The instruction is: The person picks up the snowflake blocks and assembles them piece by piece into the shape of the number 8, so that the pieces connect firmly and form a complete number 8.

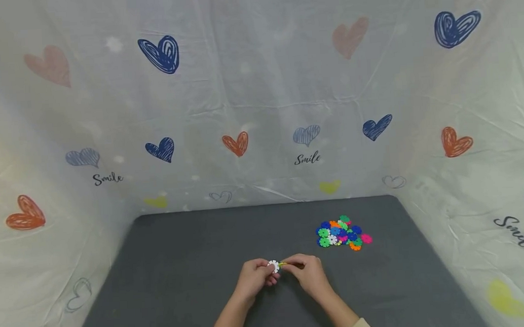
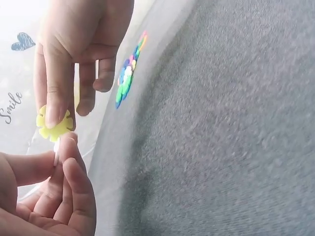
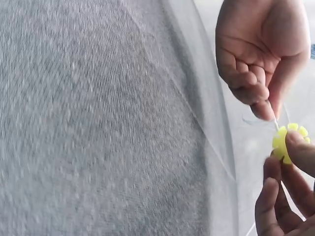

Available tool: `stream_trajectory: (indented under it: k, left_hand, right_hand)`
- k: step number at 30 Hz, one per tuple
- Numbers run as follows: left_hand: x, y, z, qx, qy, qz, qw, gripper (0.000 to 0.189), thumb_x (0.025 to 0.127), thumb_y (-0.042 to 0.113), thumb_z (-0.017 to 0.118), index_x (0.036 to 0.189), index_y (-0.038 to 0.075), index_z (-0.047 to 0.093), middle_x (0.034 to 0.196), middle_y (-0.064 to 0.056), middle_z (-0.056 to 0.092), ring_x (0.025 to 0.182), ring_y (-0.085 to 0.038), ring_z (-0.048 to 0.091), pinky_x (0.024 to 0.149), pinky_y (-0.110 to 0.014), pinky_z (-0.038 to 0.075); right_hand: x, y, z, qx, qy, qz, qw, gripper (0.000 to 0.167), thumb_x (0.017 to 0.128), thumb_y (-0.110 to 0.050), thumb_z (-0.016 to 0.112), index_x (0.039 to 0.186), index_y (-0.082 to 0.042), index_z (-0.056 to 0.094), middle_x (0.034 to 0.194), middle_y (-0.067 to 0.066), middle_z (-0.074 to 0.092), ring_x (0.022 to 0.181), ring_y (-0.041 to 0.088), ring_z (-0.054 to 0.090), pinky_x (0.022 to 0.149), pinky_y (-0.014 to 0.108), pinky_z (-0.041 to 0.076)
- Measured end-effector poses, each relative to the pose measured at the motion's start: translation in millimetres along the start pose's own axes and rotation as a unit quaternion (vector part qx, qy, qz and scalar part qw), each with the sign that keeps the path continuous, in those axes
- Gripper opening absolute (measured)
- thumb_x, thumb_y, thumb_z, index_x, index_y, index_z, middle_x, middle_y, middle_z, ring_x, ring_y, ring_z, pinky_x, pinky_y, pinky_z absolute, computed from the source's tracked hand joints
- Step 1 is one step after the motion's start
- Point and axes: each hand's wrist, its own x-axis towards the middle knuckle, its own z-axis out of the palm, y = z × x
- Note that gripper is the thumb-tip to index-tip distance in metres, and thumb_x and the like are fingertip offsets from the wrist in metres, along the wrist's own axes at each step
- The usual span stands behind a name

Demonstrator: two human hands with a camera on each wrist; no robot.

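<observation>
My left hand (image 1: 255,277) pinches a white notched disc (image 1: 274,266) between thumb and fingers, its flat face turned up toward the head view. From the right, my right hand (image 1: 310,274) pinches a yellow notched disc (image 2: 54,124) by its faces. The two discs meet edge to edge, the yellow one standing crosswise to the white. In the right wrist view the yellow disc (image 3: 289,142) shows its toothed rim, and the white disc (image 3: 276,125) appears edge-on. Both hands are held close together over the near middle of the table.
A loose pile of notched discs (image 1: 335,231) in blue, green, orange, pink and white lies on the grey table (image 1: 196,265), to the right beyond my hands. A pale curtain (image 1: 258,84) printed with hearts encloses the table's back and sides.
</observation>
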Motion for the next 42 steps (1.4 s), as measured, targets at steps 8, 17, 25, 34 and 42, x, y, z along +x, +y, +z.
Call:
stream_trajectory:
  k: [8,17,25,34,42]
  left_hand:
    - [-1.0,-3.1,-2.9,-0.074,-0.056,-0.048,0.9945,0.012,0.096,0.008,0.065,0.094,-0.003,0.064,0.072,-0.003,0.070,0.060,-0.008,0.063,0.056,-0.021,0.050]
    - [-8.5,5.2,-2.2,-0.038,-0.035,-0.033,0.9981,0.012,0.093,0.006,0.068,0.090,-0.005,0.066,0.067,-0.003,0.070,0.055,-0.007,0.061,0.053,-0.021,0.051]
    - [-11.7,8.5,0.0,-0.070,-0.052,-0.037,0.9955,0.013,0.095,0.008,0.066,0.095,-0.005,0.066,0.069,-0.002,0.070,0.056,-0.006,0.061,0.054,-0.020,0.050]
    - [-10.0,14.3,-3.7,-0.112,-0.096,-0.072,0.9864,0.007,0.093,0.008,0.067,0.088,0.004,0.064,0.070,-0.001,0.069,0.059,-0.006,0.061,0.057,-0.019,0.050]
    - [-16.9,3.7,-4.6,-0.106,-0.097,-0.074,0.9870,0.011,0.096,0.012,0.067,0.092,0.002,0.064,0.074,-0.004,0.072,0.061,-0.007,0.063,0.058,-0.019,0.052]
  right_hand:
    - [-2.9,4.6,-4.5,0.021,-0.017,-0.001,0.9996,0.006,0.083,-0.024,0.082,0.088,-0.020,0.082,0.086,-0.005,0.078,0.076,0.004,0.070,0.066,0.023,0.055]
    - [-5.3,0.7,-7.5,0.012,-0.025,-0.052,0.9982,0.004,0.082,-0.021,0.083,0.086,-0.020,0.083,0.084,-0.008,0.078,0.071,0.001,0.067,0.062,0.023,0.054]
    - [-7.5,-8.6,-9.4,0.065,-0.016,-0.009,0.9977,0.006,0.082,-0.021,0.083,0.086,-0.017,0.082,0.081,-0.001,0.078,0.065,0.015,0.069,0.059,0.027,0.055]
    - [-8.0,-8.4,-10.3,0.133,-0.030,0.015,0.9905,0.011,0.083,-0.018,0.083,0.087,-0.007,0.081,0.085,0.009,0.078,0.061,0.025,0.070,0.063,0.040,0.059]
    - [-12.4,5.9,-13.2,0.043,-0.067,-0.055,0.9953,0.012,0.086,-0.027,0.080,0.091,-0.017,0.081,0.089,-0.002,0.078,0.069,0.008,0.068,0.062,0.026,0.057]
